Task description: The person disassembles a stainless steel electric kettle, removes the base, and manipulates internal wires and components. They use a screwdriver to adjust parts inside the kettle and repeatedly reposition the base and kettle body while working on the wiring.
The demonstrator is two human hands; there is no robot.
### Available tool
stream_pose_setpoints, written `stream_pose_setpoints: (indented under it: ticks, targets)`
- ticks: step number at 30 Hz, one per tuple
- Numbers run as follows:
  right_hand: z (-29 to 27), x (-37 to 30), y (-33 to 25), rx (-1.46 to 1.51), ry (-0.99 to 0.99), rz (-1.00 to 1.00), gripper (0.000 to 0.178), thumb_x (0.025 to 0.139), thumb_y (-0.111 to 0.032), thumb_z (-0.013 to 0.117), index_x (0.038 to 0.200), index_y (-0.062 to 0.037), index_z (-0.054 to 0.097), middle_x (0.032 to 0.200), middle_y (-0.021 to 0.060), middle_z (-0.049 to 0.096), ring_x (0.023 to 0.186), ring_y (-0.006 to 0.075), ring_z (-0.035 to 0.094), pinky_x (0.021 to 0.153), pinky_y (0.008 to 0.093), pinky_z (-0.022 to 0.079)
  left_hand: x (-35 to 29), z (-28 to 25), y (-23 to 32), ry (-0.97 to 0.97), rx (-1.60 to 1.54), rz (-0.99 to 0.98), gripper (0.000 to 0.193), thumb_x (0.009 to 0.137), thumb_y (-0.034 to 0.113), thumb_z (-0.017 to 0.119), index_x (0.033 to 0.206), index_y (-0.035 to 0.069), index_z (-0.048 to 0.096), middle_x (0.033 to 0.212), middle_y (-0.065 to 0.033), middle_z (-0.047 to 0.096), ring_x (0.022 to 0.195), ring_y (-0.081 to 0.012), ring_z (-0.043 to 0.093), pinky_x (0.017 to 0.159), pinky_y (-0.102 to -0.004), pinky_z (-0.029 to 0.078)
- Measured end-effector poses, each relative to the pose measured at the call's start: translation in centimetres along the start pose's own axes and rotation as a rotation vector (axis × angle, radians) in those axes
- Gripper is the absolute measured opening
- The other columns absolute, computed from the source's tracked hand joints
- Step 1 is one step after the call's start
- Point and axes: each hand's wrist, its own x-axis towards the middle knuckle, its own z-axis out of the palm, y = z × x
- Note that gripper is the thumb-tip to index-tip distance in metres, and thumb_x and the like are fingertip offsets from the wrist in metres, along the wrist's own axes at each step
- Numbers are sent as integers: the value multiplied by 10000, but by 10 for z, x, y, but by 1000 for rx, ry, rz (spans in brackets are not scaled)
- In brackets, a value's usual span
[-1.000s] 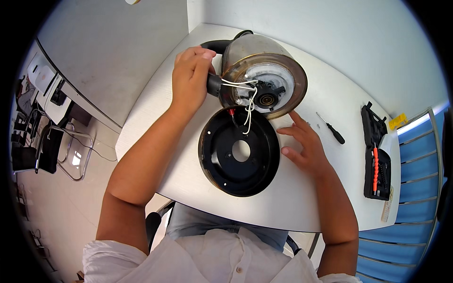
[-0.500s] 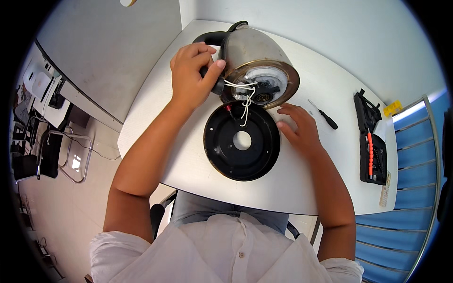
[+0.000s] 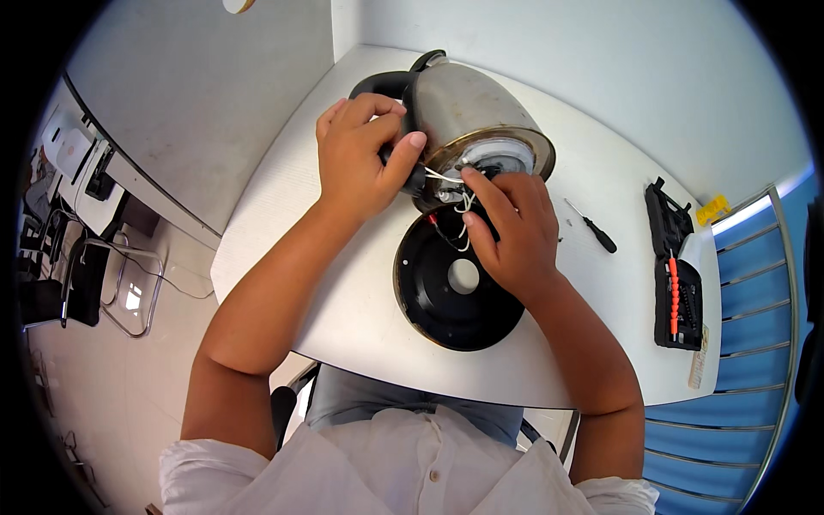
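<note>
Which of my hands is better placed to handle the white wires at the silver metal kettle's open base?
Your right hand, probably: its thumb and index finger are spread beside the thin white wires. Your left hand is at the curved black handle of the silver metal kettle, farther from the wires' loops.

From the head of a seated person, the left of two side-by-side fisheye cameras looks steeply down and forward across a white surface [image 3: 609, 318]. I see it frame its wearer's own pale shirt [image 3: 386, 463] along the lower edge, close below the lens, with a metal kettle [image 3: 481, 99] farther forward, above center. The broad sweep reaches the floor [image 3: 103, 386] at left, a metal railing [image 3: 755, 352] at right and a pale wall [image 3: 618, 77] at top, bending straight edges toward a black, rounded rim.
</note>
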Motion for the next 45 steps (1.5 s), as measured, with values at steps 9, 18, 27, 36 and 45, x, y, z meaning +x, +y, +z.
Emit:
stream_pose_setpoints:
  ticks: [9, 18, 27, 36, 45]
  targets:
    - [4, -1, 5, -14, 41, -20, 397, 668, 53, 664, 1039, -89, 685, 811, 50, 495, 695, 188, 502, 585, 297, 428, 2, 6, 1, 62, -86, -23, 262, 796, 254, 624, 709, 9, 654, 788, -75, 607, 744, -250, 563, 666, -364, 424]
    - [5, 1, 2, -85, 48, 5, 375, 654, 52, 668, 984, -125, 696, 780, 18, 465, 682, 190, 494, 570, 307, 417, 3, 8, 5, 100, -153, -24, 239, 806, 211, 626, 711, -8, 649, 797, -91, 607, 678, -232, 559, 610, -333, 431]
    - [1, -1, -1, -132, 4, 6, 380, 678, 36, 640, 1028, -103, 695, 775, 35, 467, 683, 198, 497, 580, 322, 420, 0, 5, 5, 61, -82, -14, 234, 800, 221, 628, 707, 8, 649, 832, -73, 616, 768, -233, 564, 703, -353, 417]
    - [1, -3, -2, -145, 4, 11, 402, 671, 42, 633, 1050, -83, 677, 796, 42, 491, 693, 209, 505, 597, 326, 426, 0, 5, 7, 36, -62, 24, 252, 805, 271, 630, 737, 32, 668, 841, -46, 610, 790, -227, 554, 739, -357, 395]
    - [8, -10, 11, 45, 65, 29, 426, 691, -33, 666, 1113, -83, 641, 852, 46, 502, 775, 202, 501, 648, 325, 417, 3, 5, -3, 54, -198, -121, 229, 834, 192, 595, 742, -13, 641, 806, -93, 601, 731, -237, 557, 686, -330, 430]
